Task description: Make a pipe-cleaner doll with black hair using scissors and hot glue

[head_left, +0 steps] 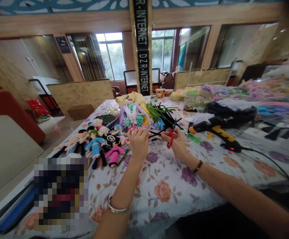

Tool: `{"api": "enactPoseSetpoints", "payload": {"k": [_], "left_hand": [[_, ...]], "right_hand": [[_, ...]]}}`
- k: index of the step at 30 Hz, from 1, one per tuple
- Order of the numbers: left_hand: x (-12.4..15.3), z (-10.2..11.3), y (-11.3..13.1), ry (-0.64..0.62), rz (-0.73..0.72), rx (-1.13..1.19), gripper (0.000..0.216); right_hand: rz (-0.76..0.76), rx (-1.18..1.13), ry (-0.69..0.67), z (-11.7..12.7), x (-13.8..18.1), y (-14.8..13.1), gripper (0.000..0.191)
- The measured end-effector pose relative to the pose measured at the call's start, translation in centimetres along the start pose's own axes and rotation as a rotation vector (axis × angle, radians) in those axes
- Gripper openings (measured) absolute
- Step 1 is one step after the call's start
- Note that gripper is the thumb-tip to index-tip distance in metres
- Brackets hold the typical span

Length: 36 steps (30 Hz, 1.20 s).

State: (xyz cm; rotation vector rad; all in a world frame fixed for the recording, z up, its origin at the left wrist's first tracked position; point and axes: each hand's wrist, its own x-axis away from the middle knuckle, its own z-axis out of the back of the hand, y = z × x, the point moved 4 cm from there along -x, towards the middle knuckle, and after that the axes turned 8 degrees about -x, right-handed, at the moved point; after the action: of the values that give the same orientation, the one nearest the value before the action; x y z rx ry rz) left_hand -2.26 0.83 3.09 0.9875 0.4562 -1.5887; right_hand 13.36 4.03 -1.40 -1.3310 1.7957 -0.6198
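Red-handled scissors (170,138) are in my right hand (179,146), their dark blades pointing up and away. My left hand (138,143) is curled, back toward me, at the near edge of a bundle of coloured pipe cleaners (134,116). What its fingertips grip is hidden. Thin black pipe cleaners (156,134) lie or stretch between my two hands; I cannot tell whether either hand touches them. Just left of my left hand lie several small fuzzy dolls, among them one in a pink robe (114,153) and one in a blue robe (94,146).
A black and yellow glue gun (215,131), its red light lit, lies at the right with its cable (271,156) trailing off. A green-handled tool (193,137) sits beside it. A dark-edged tray (12,207) is at the near left. Piled coloured material (266,88) covers the far right.
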Motion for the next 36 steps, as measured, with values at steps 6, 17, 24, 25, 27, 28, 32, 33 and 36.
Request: {"api": "enactPoseSetpoints", "payload": {"k": [6,17,24,25,27,28,32,33,36], "left_hand": [[-0.1,-1.1,-0.5,-0.185,0.302,0.309,0.018],[0.2,-3.2,-0.5,-0.307,0.415,0.815,0.033],[-0.1,-3.1,-1.3,-0.195,0.434,0.793,0.029],[-0.1,-3.0,-1.4,-0.183,0.439,0.781,0.028],[-0.2,-2.8,-1.4,-0.179,0.432,0.755,0.027],[-0.2,-2.7,-1.3,-0.182,0.424,0.744,0.027],[-0.2,-2.6,-1.0,-0.198,0.392,0.714,0.027],[-0.2,-2.5,-1.0,-0.198,0.389,0.709,0.027],[-0.2,-2.3,-0.8,-0.204,0.379,0.695,0.026]], "right_hand": [[0.068,0.017,0.012,0.0,0.0,-0.4,0.053],[0.053,0.112,-0.133,-0.8,0.9,-0.3,0.047],[0.032,0.112,-0.092,-0.5,0.5,0.0,0.045],[0.023,0.106,-0.083,-0.5,0.5,0.0,0.045],[-0.005,0.102,-0.07,-0.5,0.5,0.1,0.045],[-0.022,0.106,-0.07,-0.6,0.5,0.2,0.045],[-0.093,0.136,-0.133,-1.1,0.9,0.3,0.045],[-0.103,0.134,-0.154,-1.2,0.9,0.3,0.045],[-0.091,0.122,-0.192,-1.2,0.9,0.4,0.045]]}}
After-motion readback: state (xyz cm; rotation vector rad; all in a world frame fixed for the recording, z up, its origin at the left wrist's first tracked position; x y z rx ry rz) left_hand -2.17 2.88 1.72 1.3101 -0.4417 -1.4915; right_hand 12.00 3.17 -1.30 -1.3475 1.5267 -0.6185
